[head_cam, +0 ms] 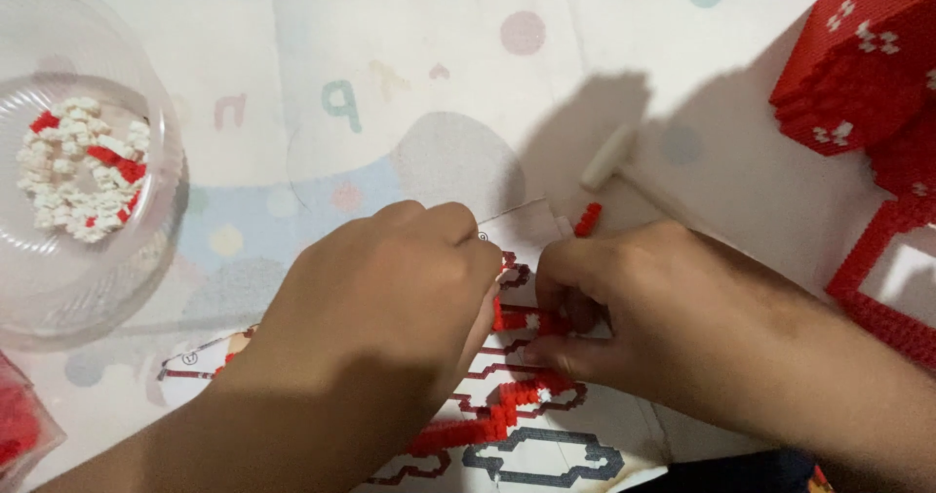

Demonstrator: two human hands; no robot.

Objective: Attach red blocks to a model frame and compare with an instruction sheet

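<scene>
My left hand (385,303) and my right hand (624,308) meet over a printed instruction sheet (546,454) with outlined shapes. Between their fingertips is a small strip of red mini bricks (522,319), which both hands pinch. A longer red brick strip (487,420) lies on the sheet just below, following a printed outline. What the left fingers grip is mostly hidden under the hand.
A clear plastic bowl (58,288) at the left holds several white and red mini bricks (83,166). A small white hammer tool (609,157) and a loose red piece (587,218) lie beyond the hands. A red brick model with white dots (858,64) and a red frame (877,259) stand at the right.
</scene>
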